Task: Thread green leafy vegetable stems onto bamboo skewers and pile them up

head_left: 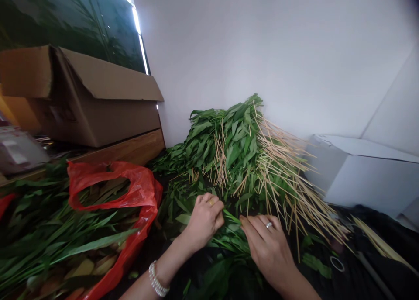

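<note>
Head cam: L hand (205, 218) & R hand (266, 245) pinch green stems (231, 217) w/ closed fingers; stems are btwn them. Just behind: big leaf pile (240, 138) w/ thin sticks (281, 138). Red bag (149, 184) on L, white box (369, 177) on R.

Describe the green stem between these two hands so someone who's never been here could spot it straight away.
Find the leafy pile before the white wall, then drop down the picture to the left hand and right hand. The green stem spans the gap between them. It is brighter than the leaves around it, and the sticks behind it are tan.
</note>
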`<state>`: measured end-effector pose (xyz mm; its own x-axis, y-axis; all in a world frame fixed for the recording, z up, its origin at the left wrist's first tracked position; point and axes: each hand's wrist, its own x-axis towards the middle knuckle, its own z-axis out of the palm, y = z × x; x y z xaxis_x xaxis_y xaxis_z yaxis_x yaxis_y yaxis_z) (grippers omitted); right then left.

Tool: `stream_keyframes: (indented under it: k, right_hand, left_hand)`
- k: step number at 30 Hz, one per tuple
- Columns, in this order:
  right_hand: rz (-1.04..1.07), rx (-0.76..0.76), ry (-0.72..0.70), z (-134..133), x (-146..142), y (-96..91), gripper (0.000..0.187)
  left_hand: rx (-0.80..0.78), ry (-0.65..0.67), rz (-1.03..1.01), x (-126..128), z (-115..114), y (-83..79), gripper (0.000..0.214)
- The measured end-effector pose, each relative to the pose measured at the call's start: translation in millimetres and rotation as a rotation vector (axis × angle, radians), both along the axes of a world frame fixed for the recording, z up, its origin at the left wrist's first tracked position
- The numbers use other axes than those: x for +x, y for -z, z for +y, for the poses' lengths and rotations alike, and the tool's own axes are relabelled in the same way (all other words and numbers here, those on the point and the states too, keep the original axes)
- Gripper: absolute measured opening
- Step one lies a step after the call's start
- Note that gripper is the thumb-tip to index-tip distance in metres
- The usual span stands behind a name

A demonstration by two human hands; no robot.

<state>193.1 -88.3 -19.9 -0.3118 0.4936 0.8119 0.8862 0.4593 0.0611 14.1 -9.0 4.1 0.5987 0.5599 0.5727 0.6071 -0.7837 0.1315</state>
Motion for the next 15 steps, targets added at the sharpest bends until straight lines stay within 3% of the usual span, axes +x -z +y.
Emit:
stream_keyframes:
  k: [3, 5, 9, 12, 15]
  right_hand:
    - [0.007, 0.021, -0.014, -1.7, -2.0, -3.6, 0.028]
    - [-0.001, 0.037, -0.010, -3.2, 0.2, -5.9, 0.029]
    - [0.008, 0.042, 0.016, -4.1, 7.5, -7.5, 0.032]
    - [0.007, 0.047, 0.028, -2.9, 7.5, -5.7, 0.034]
    - [-0.006, 0.041, 0.030, -2.1, 4.7, -3.0, 0.034]
  left_hand:
    - [-0.217, -0.018, -0.237, -4.7, 8.9, -0.1, 0.020]
    - [-0.337, -0.099, -0.459, -14.5, 20.8, -1.1, 0.021]
    - [-0.402, -0.206, -0.803, -36.6, 38.4, -5.3, 0.024]
    - [-0.404, -0.174, -0.838, -38.1, 29.2, -8.9, 0.025]
    - [-0.284, -0.167, -0.730, -28.5, 8.2, -12.8, 0.017]
